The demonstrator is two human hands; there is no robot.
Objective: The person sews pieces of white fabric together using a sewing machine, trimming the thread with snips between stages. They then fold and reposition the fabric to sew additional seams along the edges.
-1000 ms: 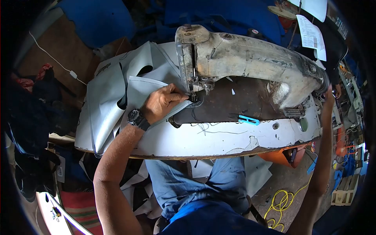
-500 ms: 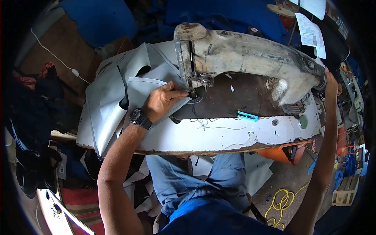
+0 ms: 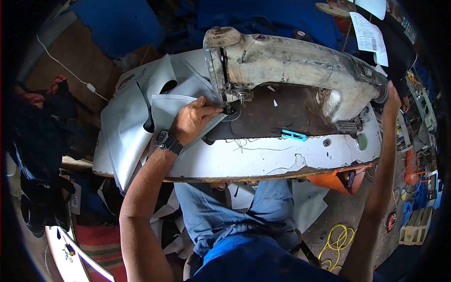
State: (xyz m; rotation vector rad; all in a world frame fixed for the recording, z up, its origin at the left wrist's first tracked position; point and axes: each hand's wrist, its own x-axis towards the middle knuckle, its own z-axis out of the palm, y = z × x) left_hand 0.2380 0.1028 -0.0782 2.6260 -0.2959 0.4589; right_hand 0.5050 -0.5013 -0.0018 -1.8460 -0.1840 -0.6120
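A worn, paint-stained sewing machine point(image 3: 300, 61) stands on a white table. My left hand point(image 3: 193, 121), wearing a black watch point(image 3: 167, 141), presses and grips the edge of a grey sheet of fabric or vinyl point(image 3: 162, 110), its fingertips right beside the needle area point(image 3: 229, 107). The sheet has a dark stitched line along its edge and lies folded to the left of the machine. At the far right, my right hand point(image 3: 392, 99) is wrapped around the machine's handwheel point(image 3: 383, 91); part of its grip is hidden.
Blue thread snips point(image 3: 294, 135) lie on the machine bed's near edge, with loose thread point(image 3: 256, 148) to their left. An orange pouch point(image 3: 342, 178) hangs below the table. Printed paper point(image 3: 369, 38) hangs at the back right. A yellow cable point(image 3: 337, 239) coils on the floor.
The whole view has shifted slightly, with the machine a little further left. My left hand stays on the sheet by the needle, and my right hand remains at the handwheel.
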